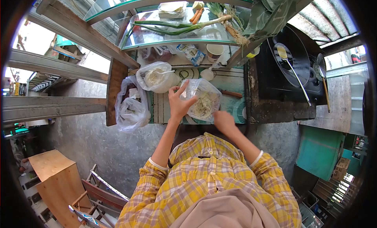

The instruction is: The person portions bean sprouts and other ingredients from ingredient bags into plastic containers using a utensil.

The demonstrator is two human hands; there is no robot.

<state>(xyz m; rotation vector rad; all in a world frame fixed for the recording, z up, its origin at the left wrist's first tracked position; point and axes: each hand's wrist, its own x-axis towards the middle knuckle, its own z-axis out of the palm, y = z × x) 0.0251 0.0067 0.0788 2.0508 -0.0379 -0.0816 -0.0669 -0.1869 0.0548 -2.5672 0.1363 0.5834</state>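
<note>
A clear plastic container [205, 102] with a pale, shredded mixture stands near the counter's front edge. At its left rim is my left hand [181, 100], thumb and fingers spread apart. My right hand [224, 122] is closed at the container's lower right corner; what it holds, if anything, is hidden. Behind the container, a knife's brown handle [231, 94] shows. To the left sits a plastic bag [157, 76] of white powder with a spoon handle [168, 72] sticking out. Another plastic bag [132, 110] lies at the counter's left end.
A glass shelf [157, 41] above the counter holds spring onions [172, 28] and carrots [196, 16]. Behind the container are a paper cup [215, 52] and a blue-white packet [191, 54]. At right, a black stove [275, 80] carries a pan [292, 67] and a spatula [295, 76].
</note>
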